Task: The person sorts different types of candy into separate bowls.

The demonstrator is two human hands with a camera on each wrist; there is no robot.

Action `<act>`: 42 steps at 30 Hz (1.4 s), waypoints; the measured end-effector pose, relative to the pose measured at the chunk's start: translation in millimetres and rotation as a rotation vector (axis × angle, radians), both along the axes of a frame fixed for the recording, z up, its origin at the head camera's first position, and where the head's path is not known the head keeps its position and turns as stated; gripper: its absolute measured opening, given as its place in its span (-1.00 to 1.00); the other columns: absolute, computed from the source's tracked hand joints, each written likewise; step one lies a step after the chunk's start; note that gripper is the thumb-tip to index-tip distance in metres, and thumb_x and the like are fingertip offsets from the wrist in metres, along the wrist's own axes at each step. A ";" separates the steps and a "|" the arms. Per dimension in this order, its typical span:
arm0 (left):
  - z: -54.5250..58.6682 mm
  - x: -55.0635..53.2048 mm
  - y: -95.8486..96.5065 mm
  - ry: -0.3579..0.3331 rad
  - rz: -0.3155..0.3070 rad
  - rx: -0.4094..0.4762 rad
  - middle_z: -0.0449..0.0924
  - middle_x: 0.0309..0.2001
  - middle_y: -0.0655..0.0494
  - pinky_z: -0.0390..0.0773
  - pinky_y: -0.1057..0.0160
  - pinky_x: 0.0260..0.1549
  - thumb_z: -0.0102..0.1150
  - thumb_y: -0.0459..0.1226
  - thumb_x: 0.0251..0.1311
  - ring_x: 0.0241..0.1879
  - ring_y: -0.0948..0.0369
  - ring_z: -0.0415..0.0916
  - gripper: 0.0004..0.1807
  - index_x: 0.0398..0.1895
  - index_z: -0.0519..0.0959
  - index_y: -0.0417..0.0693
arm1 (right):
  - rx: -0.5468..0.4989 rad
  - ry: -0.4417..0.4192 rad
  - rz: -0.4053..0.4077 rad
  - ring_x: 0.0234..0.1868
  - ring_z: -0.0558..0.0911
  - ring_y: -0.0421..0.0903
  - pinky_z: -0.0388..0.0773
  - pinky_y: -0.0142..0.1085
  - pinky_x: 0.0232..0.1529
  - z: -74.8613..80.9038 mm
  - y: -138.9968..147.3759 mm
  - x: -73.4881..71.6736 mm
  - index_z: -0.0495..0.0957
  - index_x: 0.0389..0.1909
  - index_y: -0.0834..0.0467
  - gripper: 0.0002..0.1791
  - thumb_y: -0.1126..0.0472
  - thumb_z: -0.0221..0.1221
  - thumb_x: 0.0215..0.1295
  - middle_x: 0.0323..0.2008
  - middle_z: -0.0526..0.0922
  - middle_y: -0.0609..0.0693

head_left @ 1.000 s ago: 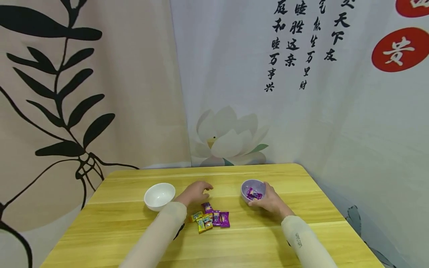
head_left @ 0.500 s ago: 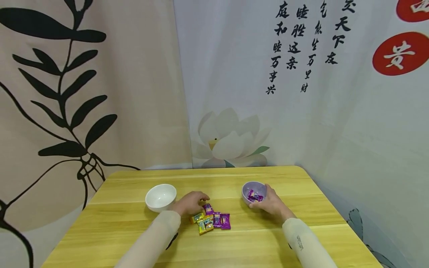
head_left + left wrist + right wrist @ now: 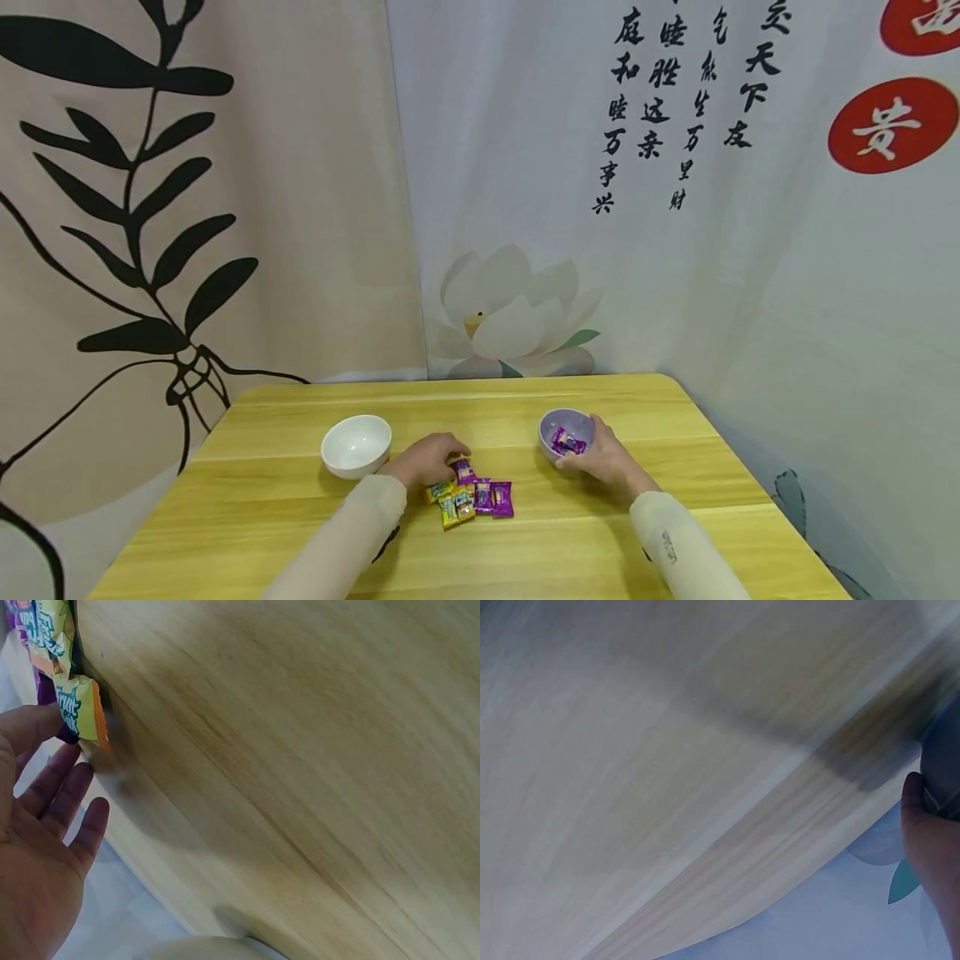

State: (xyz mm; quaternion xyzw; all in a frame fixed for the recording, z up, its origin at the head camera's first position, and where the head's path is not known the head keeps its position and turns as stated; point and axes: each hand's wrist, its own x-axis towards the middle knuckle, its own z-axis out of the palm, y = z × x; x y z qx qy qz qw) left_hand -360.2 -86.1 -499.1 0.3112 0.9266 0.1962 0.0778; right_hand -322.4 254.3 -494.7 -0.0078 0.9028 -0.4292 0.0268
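In the head view, my left hand [image 3: 429, 460] is over the far end of a small pile of wrapped candies. Its thumb and index finger pinch a purple candy [image 3: 463, 472]; the left wrist view shows the other fingers spread, and a yellow candy [image 3: 80, 710] partly covers the purple one. Yellow candies [image 3: 457, 507] and purple candies [image 3: 492, 498] lie beside it. My right hand [image 3: 609, 461] grips the right side of a small lavender bowl [image 3: 548, 427], thumb near the front and fingers behind. Purple-wrapped candy [image 3: 567, 442] lies in that bowl.
A white bowl [image 3: 356, 447] stands on the wooden table [image 3: 585, 550], left of my left hand. The table's far edge meets a printed cloth backdrop [image 3: 495, 208] with leaves, a lotus and writing.
My left hand has moved left and down onto the far purple candy, its fingers closing on it. My right hand stays on the lavender bowl. The view shifts slightly.
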 end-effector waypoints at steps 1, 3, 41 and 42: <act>0.0 -0.1 0.2 0.010 -0.009 -0.008 0.60 -0.04 0.02 0.47 0.00 0.13 0.35 -0.41 0.08 0.00 0.06 0.52 -0.58 0.08 0.65 -0.13 | 0.000 0.001 -0.002 0.36 0.22 0.35 0.08 0.24 0.36 0.0 -0.3 0.2 -0.22 0.51 0.38 0.39 -0.05 0.55 -0.07 0.42 0.07 0.42; -0.8 -0.9 0.5 0.033 -0.031 -0.028 0.59 -0.06 0.04 0.48 0.03 0.11 0.33 -0.40 0.08 -0.03 0.09 0.52 -0.61 0.05 0.67 -0.11 | 0.001 0.001 -0.004 0.37 0.21 0.35 0.06 0.23 0.37 -0.2 -0.6 0.5 -0.21 0.51 0.38 0.39 -0.05 0.56 -0.08 0.42 0.06 0.42; -0.8 1.1 8.3 0.164 0.186 0.083 0.66 -0.21 0.06 0.56 0.05 -0.07 0.39 -0.20 0.12 -0.18 0.12 0.57 -0.72 -0.14 0.69 -0.15 | -0.010 0.000 0.007 0.37 0.21 0.34 0.07 0.23 0.36 -3.2 -0.2 -1.2 -0.23 0.52 0.37 0.41 -0.08 0.56 -0.09 0.44 0.03 0.41; -0.1 1.5 10.3 0.168 0.194 0.084 0.66 -0.21 0.07 0.56 0.06 -0.07 0.39 -0.20 0.13 -0.18 0.12 0.57 -0.72 -0.14 0.70 -0.15 | -0.007 0.001 0.007 0.37 0.21 0.34 0.07 0.24 0.36 -3.1 -0.4 -1.2 -0.23 0.52 0.37 0.41 -0.08 0.55 -0.09 0.44 0.03 0.41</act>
